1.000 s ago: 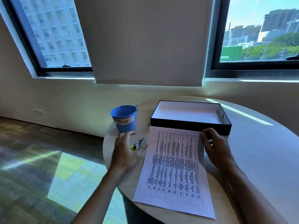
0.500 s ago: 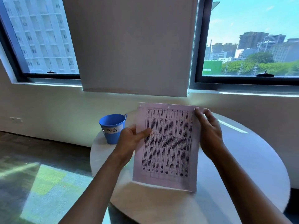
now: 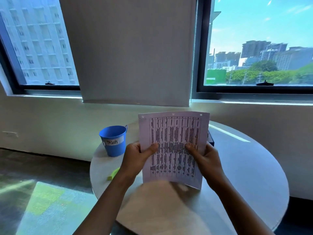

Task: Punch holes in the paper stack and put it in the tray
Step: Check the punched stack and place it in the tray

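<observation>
A paper stack printed with a dark table stands upright above the round table, with punched holes along its top edge. My left hand grips its left edge, thumb on the front. My right hand grips its right edge the same way. The sheets' bottom edge is near the tabletop. The black tray is almost wholly hidden behind the paper; only a dark corner shows at the stack's right edge. A yellow-green hole punch lies on the table left of my left wrist, partly hidden.
A blue bucket labelled "Trash" stands at the table's back left. The round table ends close to a wall under two windows. Carpeted floor lies to the left.
Both hands lifted the paper stack off the table and hold it upright. Since half a second ago my hands have slid lower down its sides and the view has moved closer.
</observation>
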